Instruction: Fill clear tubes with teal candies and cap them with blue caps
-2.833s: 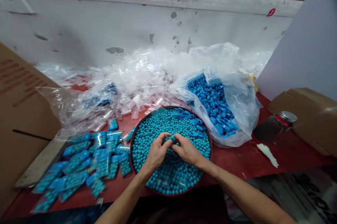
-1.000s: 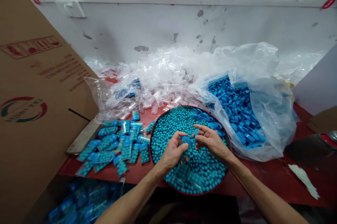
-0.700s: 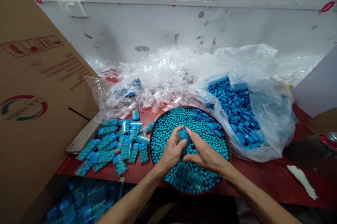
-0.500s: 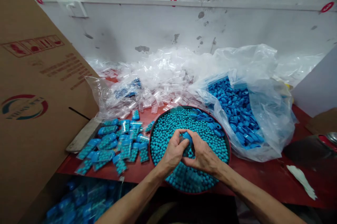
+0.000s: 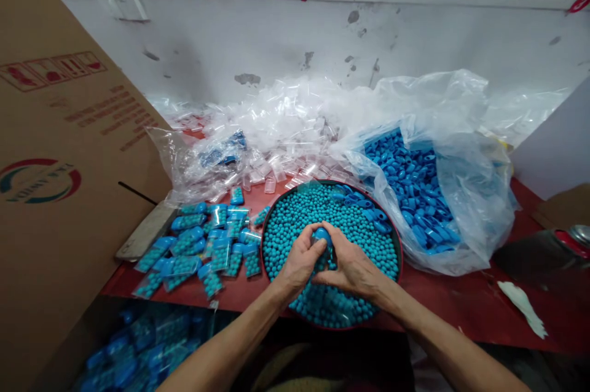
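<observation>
Both hands grip one small clear plastic container with a blue cap (image 5: 321, 236), over a round tray (image 5: 401, 257). My left hand (image 5: 297, 263) is closed on its left side, thumb against the cap. My right hand (image 5: 353, 266) curls around it from the right, fingertips at the top. The fingers hide much of the container, so its contents are hard to make out. Turquoise beads (image 5: 290, 214) fill the tray beneath the hands. Several loose blue caps (image 5: 354, 198) lie on the beads at the tray's back right.
Capped, bead-filled containers (image 5: 187, 241) lie left of the tray. Empty clear containers (image 5: 295, 115) are heaped behind. A plastic bag (image 5: 483, 214) of blue caps lies right. A cardboard box (image 5: 92, 152) borders the left; a dark jar (image 5: 534, 257) stands right. More filled containers (image 5: 138, 349) sit below the table edge.
The view has shifted slightly. Both hands keep hold of the capped container, and the fingers have moved a little around the cap.
</observation>
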Demonstrator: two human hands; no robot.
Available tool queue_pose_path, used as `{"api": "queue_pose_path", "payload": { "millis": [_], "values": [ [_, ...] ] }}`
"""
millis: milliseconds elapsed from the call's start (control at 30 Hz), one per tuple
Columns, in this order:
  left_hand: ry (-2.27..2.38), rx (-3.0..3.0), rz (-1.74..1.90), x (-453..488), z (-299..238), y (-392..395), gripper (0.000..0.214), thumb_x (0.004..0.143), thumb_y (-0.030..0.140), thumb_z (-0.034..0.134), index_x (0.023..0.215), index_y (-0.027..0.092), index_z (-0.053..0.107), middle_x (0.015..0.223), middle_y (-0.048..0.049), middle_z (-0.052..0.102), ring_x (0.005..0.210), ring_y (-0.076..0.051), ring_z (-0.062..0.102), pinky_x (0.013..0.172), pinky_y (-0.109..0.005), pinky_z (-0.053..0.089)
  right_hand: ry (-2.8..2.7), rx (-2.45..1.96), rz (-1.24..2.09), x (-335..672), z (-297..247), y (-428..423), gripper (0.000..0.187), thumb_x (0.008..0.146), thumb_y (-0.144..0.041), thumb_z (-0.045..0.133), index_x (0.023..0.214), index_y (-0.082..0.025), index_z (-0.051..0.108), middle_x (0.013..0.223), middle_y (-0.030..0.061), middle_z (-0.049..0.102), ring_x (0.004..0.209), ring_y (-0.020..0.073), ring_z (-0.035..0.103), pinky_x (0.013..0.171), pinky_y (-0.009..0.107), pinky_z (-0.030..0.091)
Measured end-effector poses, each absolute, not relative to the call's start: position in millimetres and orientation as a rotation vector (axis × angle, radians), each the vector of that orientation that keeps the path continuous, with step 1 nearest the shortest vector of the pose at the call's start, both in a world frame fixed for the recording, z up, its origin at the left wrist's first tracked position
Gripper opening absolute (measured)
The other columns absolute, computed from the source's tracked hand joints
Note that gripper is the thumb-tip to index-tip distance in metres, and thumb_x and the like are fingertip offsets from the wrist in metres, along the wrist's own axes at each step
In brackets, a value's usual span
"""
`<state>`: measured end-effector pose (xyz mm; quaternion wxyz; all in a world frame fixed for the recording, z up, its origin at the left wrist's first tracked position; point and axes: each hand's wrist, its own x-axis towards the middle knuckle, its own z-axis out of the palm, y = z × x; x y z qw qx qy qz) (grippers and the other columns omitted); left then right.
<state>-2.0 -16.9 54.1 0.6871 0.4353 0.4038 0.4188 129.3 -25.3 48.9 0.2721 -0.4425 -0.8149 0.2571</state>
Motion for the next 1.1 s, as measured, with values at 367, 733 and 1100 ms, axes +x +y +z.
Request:
{"api": "queue_pose_path", "payload": {
  "millis": [367,733,1100],
  "values": [
    [1.196,1.236,1.117,3,46,-18,0.017,0.073,0.03,0.054,0.085,0.018,0.051,0.065,0.0045,0.044,0.055,-0.006,0.038,0.051,-0.015,0.032,-2.247,-1.196,0.45,116,38,-22,0.073,0.064,-0.031,0.059,0.125,-0.015,0.023,0.097,0.0091,0.046,0.08,0.0209,0.052,0.064,0.032,0.046],
    [1.845,1.494,1.243,-110,46,5,0.04,0.072,0.031,0.051,0.109,0.017,0.047,0.086,-0.0029,0.056,0.078,-0.017,0.054,0.073,-0.031,0.043,-2.609,-1.219,0.756,170,53,-57,0.049,0.076,-0.046,0.051,0.117,-0.021,0.044,0.098,0.0073,0.057,0.09,0.0208,0.053,0.075,0.03,0.041],
    [1.094,2.229,0.582,-29,41,-49,0.041,0.073,0.023,0.055,0.113,0.025,0.048,0.105,-0.0058,0.055,0.101,-0.022,0.046,0.087,-0.034,0.032,-2.609,-1.468,0.846,163,41,-48,0.026,0.073,-0.032,0.053,0.094,-0.018,0.058,0.076,0.0039,0.061,0.07,0.0175,0.055,0.059,0.024,0.038]
  ]
}}
